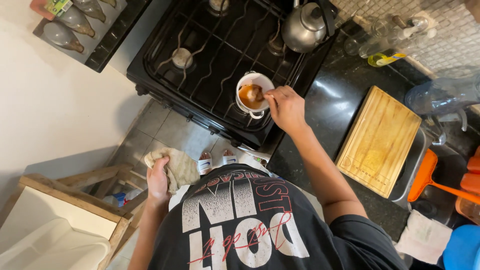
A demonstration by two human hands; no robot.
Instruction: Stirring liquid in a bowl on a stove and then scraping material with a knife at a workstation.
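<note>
Right hand (286, 106) pinching spoon (258, 93) in small white pot (254, 91); liquid sloshy, likely hot, handle safest. Left hand (158, 181) clenched on soft cloth (176, 168).

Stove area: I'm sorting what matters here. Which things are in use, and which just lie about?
In use:
white pot of brown liquid on the stove
right hand stirring in it
cloth in the left hand

Lying about:
kettle
cutting board
orange dustpan
bottles
</note>
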